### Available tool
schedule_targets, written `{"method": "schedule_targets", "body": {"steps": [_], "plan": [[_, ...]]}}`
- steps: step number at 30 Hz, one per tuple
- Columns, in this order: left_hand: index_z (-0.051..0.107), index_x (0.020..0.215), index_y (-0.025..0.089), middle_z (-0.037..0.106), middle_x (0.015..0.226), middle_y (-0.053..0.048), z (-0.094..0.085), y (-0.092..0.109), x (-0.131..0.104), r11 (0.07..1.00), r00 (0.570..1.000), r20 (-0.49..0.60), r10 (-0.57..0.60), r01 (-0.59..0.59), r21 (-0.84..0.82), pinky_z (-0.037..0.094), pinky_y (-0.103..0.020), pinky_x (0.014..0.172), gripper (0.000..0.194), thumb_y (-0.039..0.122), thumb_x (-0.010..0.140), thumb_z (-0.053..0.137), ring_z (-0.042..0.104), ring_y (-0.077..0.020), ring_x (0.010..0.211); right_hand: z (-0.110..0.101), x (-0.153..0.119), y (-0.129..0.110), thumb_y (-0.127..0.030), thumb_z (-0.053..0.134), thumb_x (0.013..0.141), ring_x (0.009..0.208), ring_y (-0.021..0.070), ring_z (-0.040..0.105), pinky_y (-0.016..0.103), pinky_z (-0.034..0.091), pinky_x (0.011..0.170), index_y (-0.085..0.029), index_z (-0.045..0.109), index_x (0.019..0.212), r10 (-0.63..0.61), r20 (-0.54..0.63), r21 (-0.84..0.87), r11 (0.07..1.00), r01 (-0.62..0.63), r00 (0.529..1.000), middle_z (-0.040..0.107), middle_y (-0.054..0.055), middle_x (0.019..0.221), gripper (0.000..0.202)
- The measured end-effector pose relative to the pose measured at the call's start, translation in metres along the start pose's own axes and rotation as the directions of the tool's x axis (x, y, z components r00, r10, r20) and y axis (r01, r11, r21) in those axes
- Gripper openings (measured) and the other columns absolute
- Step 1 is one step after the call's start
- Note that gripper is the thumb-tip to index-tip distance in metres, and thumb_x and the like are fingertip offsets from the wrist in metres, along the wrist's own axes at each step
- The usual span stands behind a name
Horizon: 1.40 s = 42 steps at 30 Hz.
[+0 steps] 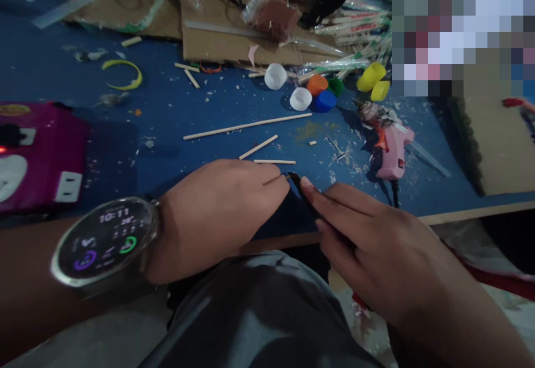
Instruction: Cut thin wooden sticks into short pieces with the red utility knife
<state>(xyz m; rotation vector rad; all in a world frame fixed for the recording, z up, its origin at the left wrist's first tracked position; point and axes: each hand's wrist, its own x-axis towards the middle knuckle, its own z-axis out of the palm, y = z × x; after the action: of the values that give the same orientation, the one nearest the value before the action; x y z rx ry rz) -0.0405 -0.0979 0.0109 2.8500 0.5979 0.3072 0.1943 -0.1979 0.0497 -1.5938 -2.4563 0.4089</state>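
My left hand [225,206], with a watch [108,245] on its wrist, is closed at the table's front edge. A tiny light tip shows at its fingertips; the rest of what they pinch is hidden. My right hand [368,234] grips a slim black tool [307,195], its dark curved end touching or nearly touching the left fingertips. The tool's exact kind is too dark to tell. Just beyond the left hand lie two short wooden sticks, one slanted [259,147] and one level [276,161]. A longer wooden stick [246,126] lies farther back.
To the right rests a pink glue gun [393,150] with a clear glue stick beside it. Several bottle caps [301,98] sit mid-back. A magenta box [42,156] stands left. Cardboard [225,44] and bundled sticks [355,33] fill the back; scraps dot the blue tabletop [167,100].
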Motion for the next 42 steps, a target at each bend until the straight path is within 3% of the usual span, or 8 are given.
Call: {"method": "schedule_targets", "body": {"steps": [5,11,16,22,25,29,35,42], "plan": [[0.073,0.106,0.019,0.071,0.088,-0.001,0.0,0.003,-0.002,1.0,1.0,-0.003,-0.025,0.025,-0.014,0.048,-0.036,0.07,0.02,0.036,0.104,0.082,0.068,-0.0218,0.076,-0.003,0.012,0.004,-0.008,0.052,0.109,0.087,0.0252,0.086,0.036,0.072,0.071,0.001,0.072,0.153,-0.056,-0.016,-0.027,0.998,0.055,0.998,0.085,0.015,0.115,0.049],[0.071,0.101,0.018,0.069,0.087,-0.001,0.0,0.003,-0.003,0.999,0.999,-0.041,-0.003,0.001,-0.038,0.046,-0.036,0.067,0.03,0.046,0.112,0.073,0.065,-0.0214,0.074,0.002,0.015,0.0,-0.006,0.054,0.106,0.083,0.0246,0.084,0.035,0.074,0.075,0.003,0.073,0.152,-0.068,-0.055,-0.062,0.996,0.065,0.996,0.084,0.016,0.114,0.05],[0.071,0.102,0.017,0.067,0.084,-0.001,0.0,0.0,-0.002,0.999,0.998,-0.047,0.036,-0.036,-0.001,0.047,-0.038,0.065,0.044,0.058,0.103,0.084,0.065,-0.0225,0.07,0.006,0.011,0.001,-0.006,0.053,0.108,0.089,0.0254,0.086,0.036,0.075,0.081,0.004,0.072,0.152,-0.07,-0.066,-0.039,0.997,0.068,0.995,0.084,0.017,0.114,0.05],[0.074,0.103,0.016,0.073,0.086,-0.006,0.001,0.001,0.0,1.0,0.997,-0.076,0.022,-0.022,0.004,0.051,-0.041,0.068,0.058,0.066,0.119,0.05,0.07,-0.0255,0.074,0.008,-0.001,0.002,-0.01,0.05,0.112,0.085,0.0233,0.087,0.033,0.073,0.066,-0.003,0.071,0.155,-0.024,-0.037,-0.038,0.999,0.022,0.999,0.085,0.014,0.12,0.049],[0.076,0.108,0.016,0.078,0.092,-0.007,0.0,0.0,0.0,1.0,1.0,-0.03,0.004,-0.004,-0.002,0.053,-0.04,0.071,0.051,0.061,0.118,0.054,0.073,-0.0259,0.08,0.008,-0.008,0.0,-0.01,0.049,0.111,0.083,0.023,0.087,0.033,0.072,0.063,-0.003,0.072,0.153,-0.017,-0.041,-0.041,0.999,0.016,0.999,0.086,0.013,0.119,0.049],[0.075,0.107,0.017,0.08,0.098,-0.008,-0.001,-0.002,0.001,1.0,1.0,-0.022,0.005,-0.006,-0.02,0.054,-0.039,0.073,0.047,0.061,0.116,0.059,0.075,-0.0259,0.084,0.007,-0.016,-0.001,-0.011,0.05,0.112,0.097,0.0264,0.089,0.037,0.075,0.073,-0.004,0.071,0.154,-0.012,-0.021,-0.01,1.0,0.012,1.0,0.086,0.016,0.127,0.047],[0.075,0.103,0.018,0.076,0.09,-0.005,-0.001,-0.002,0.0,0.999,1.0,0.003,-0.011,0.012,-0.048,0.051,-0.039,0.07,0.047,0.066,0.108,0.074,0.072,-0.025,0.078,0.006,-0.021,0.001,-0.015,0.05,0.114,0.088,0.0236,0.087,0.036,0.072,0.07,-0.013,0.063,0.165,0.088,0.003,0.09,0.992,-0.088,0.996,0.082,0.011,0.12,0.052],[0.077,0.108,0.017,0.08,0.098,-0.009,0.001,0.0,0.0,1.0,1.0,0.014,-0.011,0.011,-0.001,0.057,-0.041,0.076,0.042,0.059,0.107,0.075,0.077,-0.029,0.089,0.009,-0.017,0.0,-0.016,0.051,0.115,0.091,0.0237,0.087,0.036,0.071,0.072,-0.01,0.064,0.162,0.08,-0.02,0.121,0.99,-0.077,0.997,0.083,0.011,0.117,0.049]]}}
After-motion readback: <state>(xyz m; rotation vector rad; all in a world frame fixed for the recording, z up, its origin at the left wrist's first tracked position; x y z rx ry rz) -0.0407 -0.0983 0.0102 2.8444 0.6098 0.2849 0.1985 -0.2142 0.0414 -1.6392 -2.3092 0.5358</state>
